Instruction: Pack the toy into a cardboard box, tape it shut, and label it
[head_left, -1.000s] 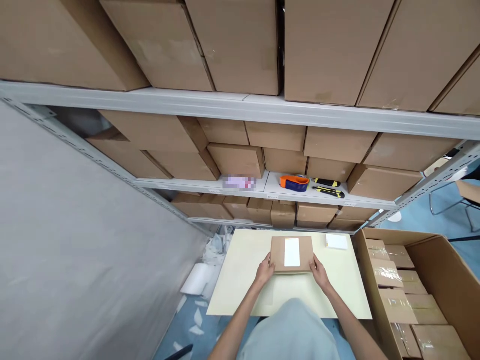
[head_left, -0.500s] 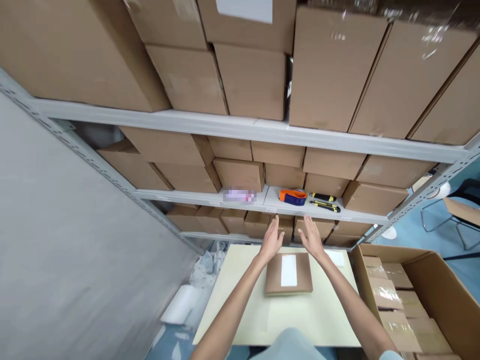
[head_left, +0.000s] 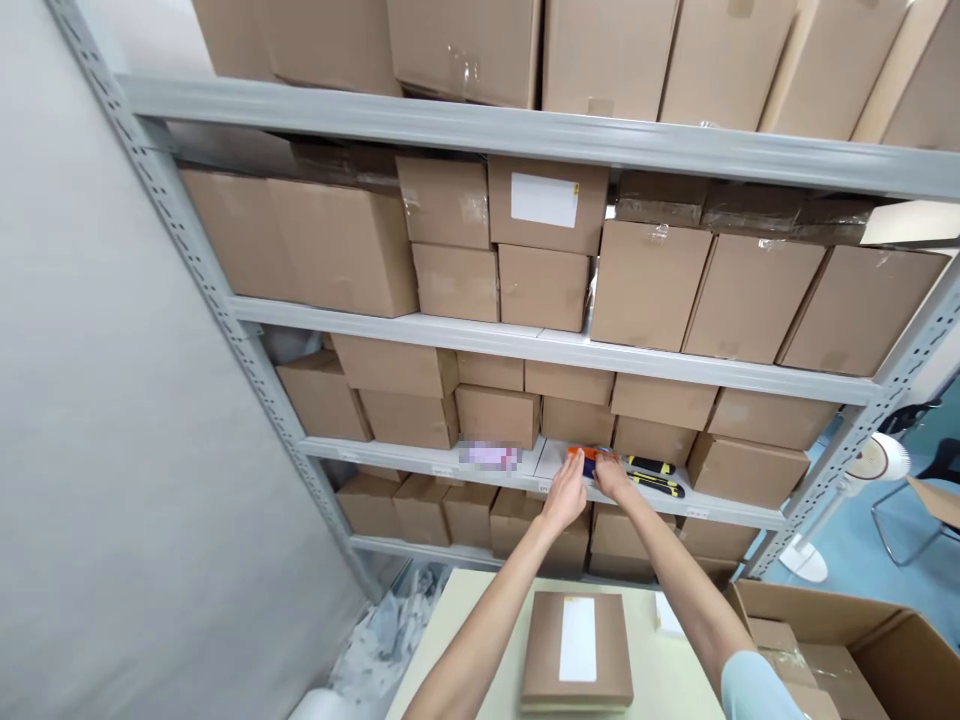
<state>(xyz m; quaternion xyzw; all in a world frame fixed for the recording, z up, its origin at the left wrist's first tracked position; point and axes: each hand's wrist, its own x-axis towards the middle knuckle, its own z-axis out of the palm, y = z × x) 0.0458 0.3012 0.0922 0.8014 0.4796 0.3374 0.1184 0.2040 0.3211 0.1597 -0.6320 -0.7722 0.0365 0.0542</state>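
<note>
My left hand (head_left: pixel 564 497) and right hand (head_left: pixel 611 478), fingers loosely curled, touch the orange tape dispenser (head_left: pixel 583 459) on the shelf (head_left: pixel 720 508); it looks light, rigid, best gripped by its handle.

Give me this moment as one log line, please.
both hands on orange tape dispenser on shelf | left hand | right hand | labelled box untouched on table

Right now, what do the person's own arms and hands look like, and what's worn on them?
Both forearms are bare, and the left hand and right hand wear no gloves; no watch or ring shows. The right arm ends in a short pale blue sleeve at the upper arm. The left arm's sleeve is out of view.
</note>
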